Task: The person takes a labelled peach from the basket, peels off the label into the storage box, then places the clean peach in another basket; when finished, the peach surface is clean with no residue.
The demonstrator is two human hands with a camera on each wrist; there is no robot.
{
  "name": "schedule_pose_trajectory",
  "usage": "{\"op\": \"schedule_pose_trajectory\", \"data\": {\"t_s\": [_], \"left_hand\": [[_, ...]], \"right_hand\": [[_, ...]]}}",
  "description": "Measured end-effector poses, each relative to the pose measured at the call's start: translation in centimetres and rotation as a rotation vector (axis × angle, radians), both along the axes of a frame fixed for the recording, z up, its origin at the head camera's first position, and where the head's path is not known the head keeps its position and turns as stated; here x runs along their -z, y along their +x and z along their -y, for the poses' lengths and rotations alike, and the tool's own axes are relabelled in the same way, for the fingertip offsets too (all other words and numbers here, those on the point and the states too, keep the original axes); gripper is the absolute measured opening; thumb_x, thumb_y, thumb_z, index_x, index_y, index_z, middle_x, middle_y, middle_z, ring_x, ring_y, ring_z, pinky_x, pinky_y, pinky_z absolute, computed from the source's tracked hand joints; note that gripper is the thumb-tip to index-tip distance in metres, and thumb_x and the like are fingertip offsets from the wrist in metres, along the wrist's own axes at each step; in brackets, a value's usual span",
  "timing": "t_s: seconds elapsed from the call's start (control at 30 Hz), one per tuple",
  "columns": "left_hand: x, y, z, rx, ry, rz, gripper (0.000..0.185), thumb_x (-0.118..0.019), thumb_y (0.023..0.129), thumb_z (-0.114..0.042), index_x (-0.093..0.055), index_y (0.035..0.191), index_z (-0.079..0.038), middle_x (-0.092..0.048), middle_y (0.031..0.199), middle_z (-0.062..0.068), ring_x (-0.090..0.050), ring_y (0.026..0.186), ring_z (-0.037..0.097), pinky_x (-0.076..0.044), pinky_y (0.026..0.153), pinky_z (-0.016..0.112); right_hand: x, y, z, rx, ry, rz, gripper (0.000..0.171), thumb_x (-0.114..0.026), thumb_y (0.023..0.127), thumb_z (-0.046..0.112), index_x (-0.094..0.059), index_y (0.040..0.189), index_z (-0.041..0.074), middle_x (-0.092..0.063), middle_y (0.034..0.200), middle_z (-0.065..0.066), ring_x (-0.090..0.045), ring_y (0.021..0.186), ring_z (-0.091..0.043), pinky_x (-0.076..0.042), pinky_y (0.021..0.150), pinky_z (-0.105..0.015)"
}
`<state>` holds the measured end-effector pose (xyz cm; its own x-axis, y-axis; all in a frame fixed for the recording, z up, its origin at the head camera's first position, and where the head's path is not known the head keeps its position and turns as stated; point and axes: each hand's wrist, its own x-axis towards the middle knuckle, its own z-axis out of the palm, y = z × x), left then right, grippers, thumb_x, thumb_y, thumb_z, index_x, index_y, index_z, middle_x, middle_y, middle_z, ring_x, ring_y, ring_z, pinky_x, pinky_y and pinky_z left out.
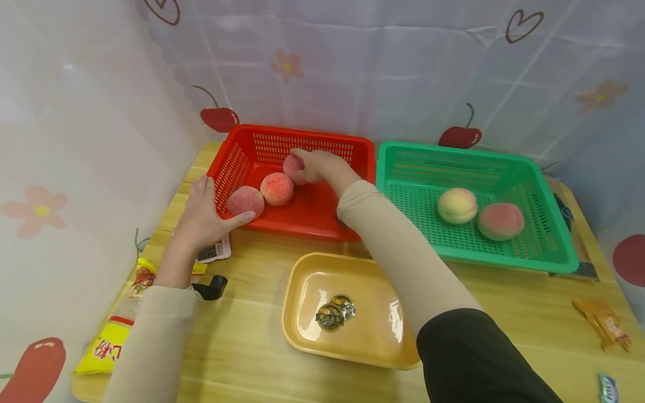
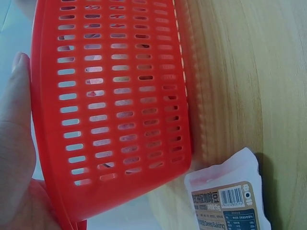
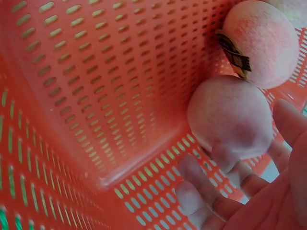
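Note:
Inside the red basket [image 1: 322,232], my right hand [image 1: 322,166] grips a pinkish peach [image 1: 291,169] near the back wall. Up close in the right wrist view, fingertips [image 3: 224,155] curl against the underside of that peach [image 3: 230,112], with the thumb on its right. Two more peaches lie in the basket: a redder one [image 1: 277,189] beside the held one, and a duller pink one [image 1: 245,201] at the front left corner. My left hand [image 1: 201,221] rests at that corner, fingers straight along the left side and thumb extended over the front rim.
A green basket [image 1: 484,260] with two peaches [image 1: 457,205] stands to the right. In front is a yellow tray [image 1: 347,358] holding round stickers [image 1: 330,317]. Packets lie at the table's sides, including a yellow bag [image 1: 103,347] and an orange one [image 1: 602,324]. A patterned curtain hangs behind.

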<state>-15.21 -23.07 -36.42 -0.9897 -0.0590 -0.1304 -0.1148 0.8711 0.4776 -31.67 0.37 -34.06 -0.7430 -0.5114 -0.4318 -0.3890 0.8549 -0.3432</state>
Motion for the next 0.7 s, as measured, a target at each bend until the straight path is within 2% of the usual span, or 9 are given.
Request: {"op": "schedule_pose_trajectory", "data": {"t_s": [0.1, 0.27, 0.37, 0.47, 0.6, 0.7], "left_hand": [[0.0, 0.0, 0.0, 0.000, 0.001, 0.002, 0.131, -0.061, 0.077, -0.078, 0.009, 0.157, -0.001, 0.015, 0.166, 0.017, 0.005, 0.153, 0.043, -0.018, 0.116, 0.070], [-0.1, 0.1, -0.1, -0.001, -0.002, -0.001, 0.130, -0.061, 0.078, -0.076, 0.008, 0.157, -0.001, 0.014, 0.166, 0.018, 0.005, 0.153, 0.043, -0.017, 0.116, 0.070], [-0.2, 0.2, -0.2, -0.002, -0.001, -0.006, 0.129, -0.062, 0.078, -0.075, 0.008, 0.157, -0.001, 0.013, 0.166, 0.019, 0.004, 0.153, 0.043, -0.018, 0.115, 0.070], [-0.2, 0.3, -0.3, -0.004, -0.001, -0.012, 0.129, -0.062, 0.078, -0.075, 0.008, 0.158, -0.001, 0.013, 0.166, 0.019, 0.003, 0.153, 0.043, -0.019, 0.115, 0.071], [-0.1, 0.3, -0.2, -0.008, -0.003, -0.016, 0.129, -0.062, 0.078, -0.076, 0.008, 0.158, -0.002, 0.013, 0.166, 0.018, 0.004, 0.153, 0.043, -0.019, 0.115, 0.070], [-0.1, 0.3, -0.2, -0.010, -0.005, -0.018, 0.130, -0.062, 0.078, -0.076, 0.008, 0.157, -0.001, 0.014, 0.166, 0.018, 0.004, 0.153, 0.043, -0.018, 0.116, 0.070]], "right_hand": [[0.5, -0.1, 0.2, 0.028, 0.034, -0.010, 0.079, -0.051, 0.099, 0.046, -0.004, 0.161, 0.032, -0.035, 0.159, -0.009, -0.038, 0.143, -0.029, -0.031, 0.121, -0.043], [0.8, -0.1, 0.2, 0.091, 0.067, 0.042, 0.087, -0.047, 0.097, 0.058, 0.009, 0.159, 0.033, -0.039, 0.157, -0.011, -0.046, 0.136, -0.029, -0.034, 0.119, -0.044], [0.7, 0.1, 0.1, 0.113, 0.049, 0.048, 0.083, -0.048, 0.099, 0.054, 0.003, 0.160, 0.033, -0.037, 0.158, -0.010, -0.044, 0.136, -0.029, -0.033, 0.120, -0.044], [0.7, 0.0, -0.1, 0.098, 0.030, 0.032, 0.077, -0.049, 0.100, 0.046, -0.003, 0.160, 0.033, -0.038, 0.157, -0.009, -0.044, 0.137, -0.028, -0.032, 0.121, -0.044], [0.7, -0.3, -0.6, 0.015, -0.032, 0.033, 0.069, -0.048, 0.103, 0.032, -0.009, 0.160, 0.027, -0.039, 0.154, -0.010, -0.042, 0.138, -0.026, -0.028, 0.123, -0.042], [0.7, -0.4, -1.1, -0.029, -0.129, 0.064, 0.065, -0.049, 0.103, 0.021, -0.014, 0.158, 0.022, -0.039, 0.151, -0.012, -0.040, 0.138, -0.027, -0.028, 0.123, -0.041]]}}
